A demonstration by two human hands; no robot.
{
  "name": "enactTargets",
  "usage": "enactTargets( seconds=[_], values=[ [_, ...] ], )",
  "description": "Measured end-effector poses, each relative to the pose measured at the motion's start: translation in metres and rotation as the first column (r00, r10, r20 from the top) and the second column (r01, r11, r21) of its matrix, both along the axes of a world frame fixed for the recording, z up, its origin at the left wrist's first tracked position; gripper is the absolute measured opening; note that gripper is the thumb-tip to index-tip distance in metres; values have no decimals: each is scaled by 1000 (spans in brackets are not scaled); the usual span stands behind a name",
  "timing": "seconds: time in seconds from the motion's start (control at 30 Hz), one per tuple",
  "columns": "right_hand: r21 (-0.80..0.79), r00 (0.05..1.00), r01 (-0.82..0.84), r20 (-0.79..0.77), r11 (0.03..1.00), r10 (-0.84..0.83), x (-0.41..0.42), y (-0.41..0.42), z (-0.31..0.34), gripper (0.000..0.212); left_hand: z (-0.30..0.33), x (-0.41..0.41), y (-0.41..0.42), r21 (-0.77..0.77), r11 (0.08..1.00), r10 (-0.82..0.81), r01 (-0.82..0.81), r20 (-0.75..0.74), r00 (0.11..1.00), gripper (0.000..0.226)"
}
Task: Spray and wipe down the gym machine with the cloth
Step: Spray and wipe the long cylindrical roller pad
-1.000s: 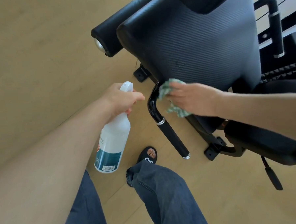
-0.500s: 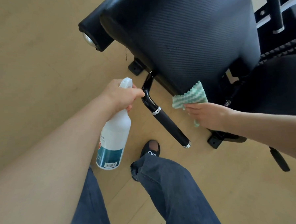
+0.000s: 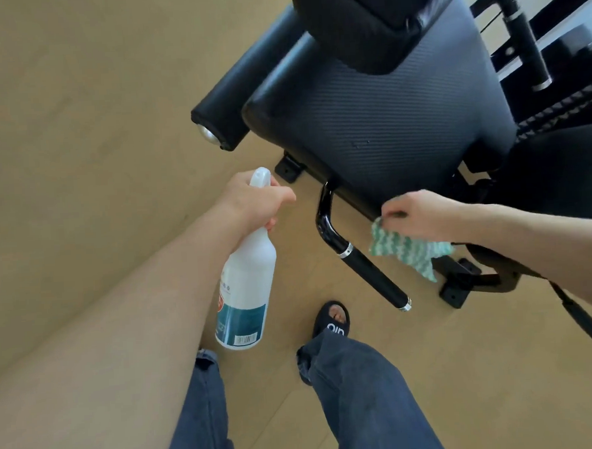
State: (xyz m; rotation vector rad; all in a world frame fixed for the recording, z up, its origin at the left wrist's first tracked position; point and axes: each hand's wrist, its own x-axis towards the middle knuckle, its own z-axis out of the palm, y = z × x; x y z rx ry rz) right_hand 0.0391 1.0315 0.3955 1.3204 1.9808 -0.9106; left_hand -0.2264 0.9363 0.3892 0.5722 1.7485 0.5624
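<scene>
Spray bottle [image 3: 246, 288] trigger under the left hand [image 3: 255, 200] (label perhaps unreadable).

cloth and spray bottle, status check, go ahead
Left hand grips spray bottle, nozzle toward the handle bar. Right hand pinches cloth, hanging off the bar. Nothing blocking the bar.

A ribbed, matt black vinyl was seen on the seat pad [image 3: 392, 116]. The bent handle [image 3: 325, 219] was finished in glossy black, ringed with polished metal. The spray bottle [image 3: 248, 281] was made of smooth white plastic with a paper label. The cloth [image 3: 405, 249] appeared woven and textured. The floor [image 3: 76, 115] was of matt pale wood.
</scene>
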Motion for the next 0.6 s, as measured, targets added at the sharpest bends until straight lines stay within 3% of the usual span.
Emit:
enactTargets(
  seconds=[0.03,0.07,0.13,0.23,0.33,0.43,0.6],
  values=[
    [6,970,221,-109,975,-219,-19,4,9,23,7,-10,2,7,1000,4,-4,-10,1000,16],
    [-48,869,442,-223,896,-441,-38,6,18,23,14,-20,3,12,1000,8,-8,-19,1000,17],
    [-304,492,738,-371,603,-788,-79,3,33,20,28,-42,5,15,1000,-5,5,-31,1000,18],
    [-663,-51,726,-312,179,-949,-136,-11,50,28,45,-77,10,18,999,-41,42,-35,999,23],
    [-841,-388,539,-200,-46,-900,-183,-26,63,35,61,-113,15,20,995,-93,94,-50,994,25],
    [-887,-556,441,-148,-139,-818,-215,-37,68,32,74,-146,23,27,984,-172,174,-70,983,28],
    [-873,-682,437,-164,-218,-712,-235,-44,71,35,91,-176,41,53,924,-370,379,-126,920,22]
  ],
)
